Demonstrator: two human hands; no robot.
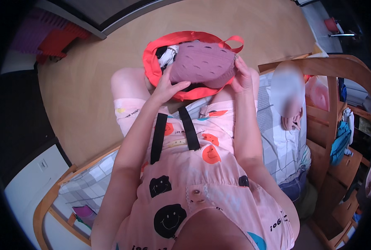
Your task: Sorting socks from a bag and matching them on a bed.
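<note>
A folded mauve knitted garment (204, 62) lies over the mouth of a red fabric bag (151, 59), which rests between the person's knees. My left hand (169, 86) is at the garment's near left edge, thumb stretched towards the right and fingers partly hidden behind the knit. On the other side, my right hand (242, 75) pinches the garment's right corner between thumb and fingers. White cloth (169, 55) and dark cloth show inside the bag, left of the garment. A red loop handle (237, 43) stands up at the bag's far right rim.
The person sits on a bed with a checked sheet (266, 125). A wooden bed frame (330, 109) with hanging clothes, among them a teal cloth (341, 142), stands at the right. Wooden flooring (79, 93) lies ahead and left. Purple and red mats (52, 39) are at the upper left.
</note>
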